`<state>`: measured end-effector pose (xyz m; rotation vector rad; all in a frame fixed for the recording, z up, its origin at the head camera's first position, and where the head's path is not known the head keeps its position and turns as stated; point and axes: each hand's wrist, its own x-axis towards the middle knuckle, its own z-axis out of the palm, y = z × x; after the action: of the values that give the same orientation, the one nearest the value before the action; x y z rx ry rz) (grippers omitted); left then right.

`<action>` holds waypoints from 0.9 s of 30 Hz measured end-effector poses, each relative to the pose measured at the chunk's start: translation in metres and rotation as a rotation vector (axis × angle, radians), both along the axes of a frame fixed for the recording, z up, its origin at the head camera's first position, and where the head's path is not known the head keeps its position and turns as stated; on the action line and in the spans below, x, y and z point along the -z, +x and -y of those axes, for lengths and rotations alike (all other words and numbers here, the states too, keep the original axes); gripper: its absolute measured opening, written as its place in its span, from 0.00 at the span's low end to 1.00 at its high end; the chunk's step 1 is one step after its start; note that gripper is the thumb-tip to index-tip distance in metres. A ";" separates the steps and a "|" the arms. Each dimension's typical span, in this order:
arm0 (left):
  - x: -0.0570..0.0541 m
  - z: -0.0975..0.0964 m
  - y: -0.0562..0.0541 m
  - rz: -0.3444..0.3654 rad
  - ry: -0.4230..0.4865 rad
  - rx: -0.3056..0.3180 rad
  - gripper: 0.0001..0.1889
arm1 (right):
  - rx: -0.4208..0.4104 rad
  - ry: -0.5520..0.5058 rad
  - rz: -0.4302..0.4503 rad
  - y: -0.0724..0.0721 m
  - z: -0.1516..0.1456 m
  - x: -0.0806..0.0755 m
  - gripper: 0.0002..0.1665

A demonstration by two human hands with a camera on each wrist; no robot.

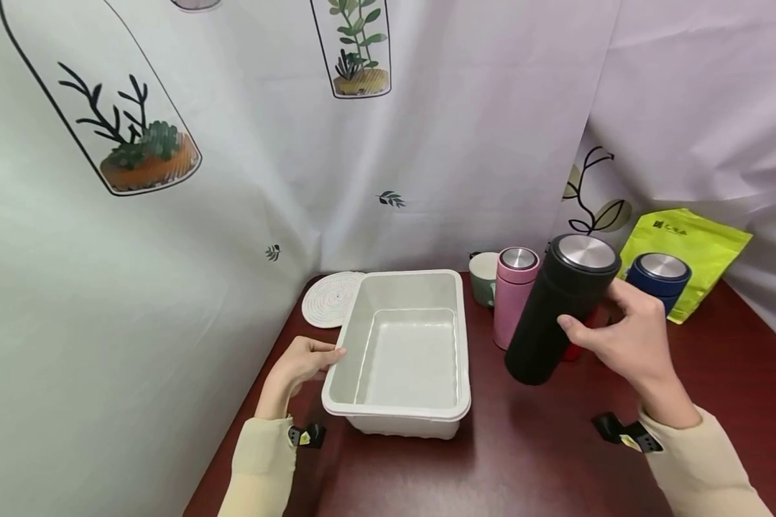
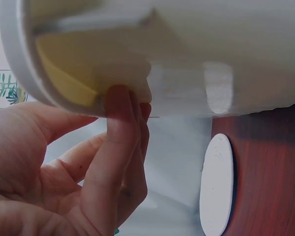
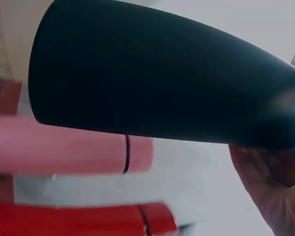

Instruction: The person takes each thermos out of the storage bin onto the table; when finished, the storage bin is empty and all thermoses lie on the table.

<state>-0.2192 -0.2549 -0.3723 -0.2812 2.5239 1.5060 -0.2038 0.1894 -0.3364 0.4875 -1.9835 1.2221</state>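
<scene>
Two hands work over a dark red table [image 1: 543, 459]. On the right, the person's right hand [image 1: 627, 337] is wrapped around a black flask [image 1: 559, 309], thumb on the near side and fingers behind it. The black flask is a matte cylinder with a flat brushed-metal lid; it is tilted, top leaning away and to the right, and seems lifted just off the table, though its base is hard to judge. On the left, the left hand [image 1: 304, 362] rests against the left wall of a white plastic bin [image 1: 453, 409], fingers curled under its rim; the left wrist view shows a fingertip [image 2: 119, 98] pressed to the underside of that rim. The bin is rectangular, with nothing inside it, and stands on the table between the hands. Just behind the black flask stands a pink flask [image 1: 514, 298] with a metal lid, and a red one [image 3: 78, 220] is mostly hidden. Farther back are a pale green mug [image 1: 483, 276], a blue flask [image 1: 658, 278] and a yellow-green pouch [image 1: 698, 244]. A white woven coaster [image 1: 330, 298] lies behind the bin's left corner.
</scene>
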 end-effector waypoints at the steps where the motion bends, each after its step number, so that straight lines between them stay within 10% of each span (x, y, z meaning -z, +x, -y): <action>1: 0.000 0.000 0.000 0.000 0.000 0.000 0.19 | 0.013 0.001 0.007 0.000 -0.003 0.002 0.25; 27: 0.003 0.000 -0.002 0.007 0.011 -0.007 0.19 | 0.419 0.020 0.195 0.010 -0.077 0.056 0.22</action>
<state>-0.2215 -0.2554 -0.3751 -0.2927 2.5114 1.5182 -0.1936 0.2669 -0.3924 -0.0453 -2.1236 1.0130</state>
